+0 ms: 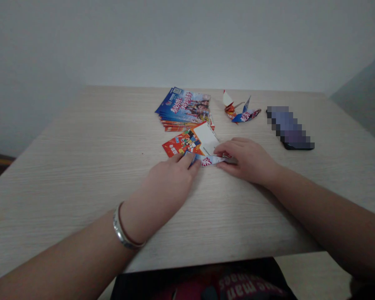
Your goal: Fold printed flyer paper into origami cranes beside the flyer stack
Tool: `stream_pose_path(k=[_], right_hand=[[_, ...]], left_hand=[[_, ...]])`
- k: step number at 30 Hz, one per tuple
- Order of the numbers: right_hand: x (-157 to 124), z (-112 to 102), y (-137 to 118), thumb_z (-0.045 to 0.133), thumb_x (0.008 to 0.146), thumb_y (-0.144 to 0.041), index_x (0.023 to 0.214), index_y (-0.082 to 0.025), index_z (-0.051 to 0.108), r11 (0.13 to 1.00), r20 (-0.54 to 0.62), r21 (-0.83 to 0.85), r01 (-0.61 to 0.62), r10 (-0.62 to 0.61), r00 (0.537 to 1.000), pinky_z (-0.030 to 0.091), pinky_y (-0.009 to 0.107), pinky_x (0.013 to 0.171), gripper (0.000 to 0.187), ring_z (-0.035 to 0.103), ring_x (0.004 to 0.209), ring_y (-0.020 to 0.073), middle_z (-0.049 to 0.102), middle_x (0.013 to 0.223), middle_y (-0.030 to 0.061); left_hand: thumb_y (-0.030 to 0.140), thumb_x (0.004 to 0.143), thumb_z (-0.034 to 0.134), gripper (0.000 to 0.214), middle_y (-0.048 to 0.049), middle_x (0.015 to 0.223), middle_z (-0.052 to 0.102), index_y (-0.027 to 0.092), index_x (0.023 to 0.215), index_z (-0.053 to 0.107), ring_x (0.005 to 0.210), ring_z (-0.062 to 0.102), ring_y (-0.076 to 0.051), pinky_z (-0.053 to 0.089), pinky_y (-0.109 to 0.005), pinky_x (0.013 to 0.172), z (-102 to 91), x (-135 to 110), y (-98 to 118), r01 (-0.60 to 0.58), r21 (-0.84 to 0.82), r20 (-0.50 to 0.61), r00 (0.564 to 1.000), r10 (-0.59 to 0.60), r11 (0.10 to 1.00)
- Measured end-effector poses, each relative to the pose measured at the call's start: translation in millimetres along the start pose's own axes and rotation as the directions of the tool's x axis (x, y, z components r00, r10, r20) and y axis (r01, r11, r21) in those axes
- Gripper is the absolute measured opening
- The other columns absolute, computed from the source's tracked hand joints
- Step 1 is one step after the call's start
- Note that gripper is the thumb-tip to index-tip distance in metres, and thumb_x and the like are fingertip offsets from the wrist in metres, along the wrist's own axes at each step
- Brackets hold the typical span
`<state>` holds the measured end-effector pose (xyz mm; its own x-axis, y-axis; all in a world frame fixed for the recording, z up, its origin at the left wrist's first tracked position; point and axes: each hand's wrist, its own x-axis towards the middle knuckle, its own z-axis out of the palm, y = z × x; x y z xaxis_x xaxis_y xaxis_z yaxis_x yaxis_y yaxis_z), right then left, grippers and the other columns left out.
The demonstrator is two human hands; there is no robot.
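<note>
A printed paper leaflet (192, 141), orange and white on top, lies in front of me with its near edge folded over into a blue strip. My left hand (171, 177) presses its fingertips on the left part of that fold. At the right end, my right hand (243, 160) pinches the folded edge between thumb and fingers. The fingers hide part of the strip. Just beyond the leaflet lies a fanned stack of blue and orange leaflets (184, 106). To its right sit two folded paper cranes, one orange and white (229, 109), the other blue (246, 114).
A dark phone (289, 129), its screen blurred out, lies on the right of the pale wooden table (96, 137). A plain wall (200, 46) stands behind the far edge. The near table edge runs close to my lap.
</note>
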<state>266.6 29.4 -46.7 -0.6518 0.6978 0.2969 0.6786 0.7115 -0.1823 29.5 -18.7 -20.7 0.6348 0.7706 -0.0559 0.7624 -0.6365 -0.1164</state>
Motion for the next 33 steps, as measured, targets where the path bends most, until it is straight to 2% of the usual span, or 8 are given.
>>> stream_pose_path(k=[3,6,12,16,19,24,33], right_hand=[[-2,-1,7,0.06,0.094,-0.025,0.102,-0.021,0.075,0.992,0.002,-0.026,0.122,-0.122,0.992,0.045,0.03,0.074,0.018,0.066,0.083,0.0189,0.075,0.092,0.005],[-2,0,10,0.057,0.097,-0.027,0.103,-0.024,0.077,0.985,-0.013,-0.073,0.159,-0.161,0.987,0.044,0.03,0.072,0.022,0.066,0.081,0.018,0.076,0.091,0.0048],[-3,1,6,0.057,0.097,-0.028,0.108,-0.027,0.078,0.984,0.001,-0.108,0.139,-0.14,0.99,0.045,0.029,0.07,0.024,0.065,0.082,0.0176,0.075,0.095,0.0051],[-3,0,1,0.058,0.097,-0.029,0.106,-0.028,0.079,0.979,0.002,-0.164,0.119,-0.12,0.993,0.045,0.029,0.068,0.023,0.066,0.084,0.0178,0.075,0.1,0.0046],[-4,-1,-1,0.056,0.097,-0.031,0.107,-0.029,0.079,0.975,0.014,-0.186,0.119,-0.119,0.993,0.044,0.029,0.066,0.024,0.066,0.083,0.018,0.075,0.099,0.0039],[-3,-1,-2,0.057,0.097,-0.029,0.107,-0.028,0.079,0.98,0.018,-0.171,0.105,-0.104,0.994,0.044,0.029,0.068,0.024,0.065,0.084,0.0181,0.075,0.099,0.0048],[-2,-1,-2,0.057,0.097,-0.027,0.109,-0.028,0.078,0.982,0.057,-0.172,0.083,-0.074,0.996,0.043,0.03,0.07,0.024,0.063,0.085,0.0183,0.074,0.101,0.0054]], left_hand=[[0.012,0.098,0.041,0.041,-0.0164,0.135,0.062,0.011,0.135,0.058,0.117,0.064,-0.032,0.06,-0.045,0.089,7.1,0,0,-0.007,0.009,-0.024,1.0,0.007,1.0],[0.016,0.098,0.043,0.041,-0.0182,0.135,0.063,0.007,0.136,0.057,0.115,0.065,-0.033,0.06,-0.046,0.089,11.8,-1,2,-0.003,0.02,-0.061,0.998,0.004,1.0],[0.022,0.098,0.042,0.05,-0.0191,0.142,0.058,0.008,0.146,0.048,0.119,0.063,-0.037,0.062,-0.047,0.078,7.3,-3,8,0.052,0.056,-0.045,0.998,-0.05,0.997],[0.026,0.1,0.04,0.05,-0.0173,0.148,0.052,0.009,0.145,0.051,0.126,0.058,-0.038,0.062,-0.048,0.079,2.6,-2,10,0.075,0.06,0.034,0.996,-0.077,0.995],[0.028,0.1,0.04,0.051,-0.0162,0.15,0.05,0.009,0.147,0.049,0.125,0.058,-0.038,0.062,-0.049,0.078,1.6,0,10,0.089,0.053,0.053,0.994,-0.092,0.995],[0.026,0.101,0.037,0.05,-0.0152,0.149,0.053,0.01,0.146,0.049,0.122,0.06,-0.035,0.061,-0.044,0.076,3.1,-1,7,0.075,0.066,0.018,0.997,-0.076,0.995],[0.024,0.101,0.036,0.05,-0.0164,0.15,0.051,0.008,0.146,0.049,0.126,0.059,-0.034,0.062,-0.045,0.074,8.6,-2,7,0.078,0.073,-0.042,0.996,-0.075,0.994]])
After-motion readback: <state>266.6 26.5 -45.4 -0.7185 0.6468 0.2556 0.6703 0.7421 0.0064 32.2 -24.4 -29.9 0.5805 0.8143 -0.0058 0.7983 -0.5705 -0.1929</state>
